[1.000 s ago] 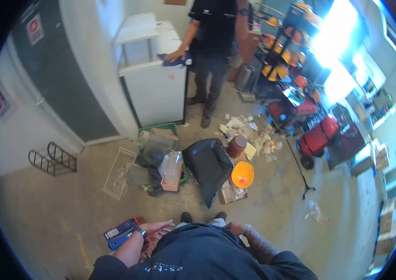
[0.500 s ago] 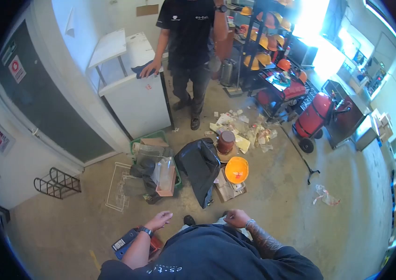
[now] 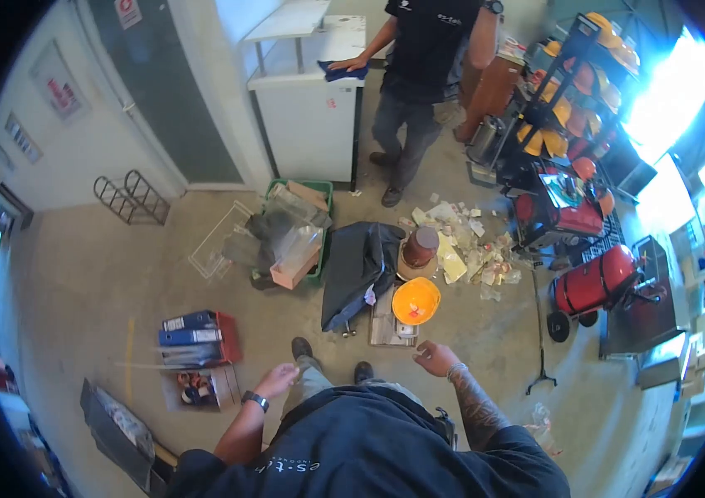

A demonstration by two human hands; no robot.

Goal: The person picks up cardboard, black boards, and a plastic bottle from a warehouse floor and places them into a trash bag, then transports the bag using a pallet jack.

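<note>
My left hand [image 3: 276, 380] hangs in the air at front left with its fingers loosely stretched, holding nothing visible. My right hand [image 3: 435, 358] hovers with curled fingers just below a yellow hard hat [image 3: 416, 301]; nothing sticks out of it. The hat lies upside down on a cardboard box [image 3: 387, 328]. Behind it a brown-red helmet-like item [image 3: 421, 246] rests on a tan round piece. To the left a black plastic bag [image 3: 351, 282] lies on the floor. Beyond the bag, a green crate [image 3: 328, 207] holds clear and grey plastic pieces and a pinkish box.
Paper scraps [image 3: 485, 257] litter the floor. A co-worker [image 3: 423, 83] stands behind, hand on a cloth [image 3: 342, 70] upon a white cabinet [image 3: 307, 124]. A red wheeled tank [image 3: 593, 286] stands right, near a helmet rack [image 3: 568, 91]. Binders [image 3: 190, 336] lie left.
My view has swung to the left, so the binders and an open box now show at lower left. My right hand has moved out from my body, and both feet show.
</note>
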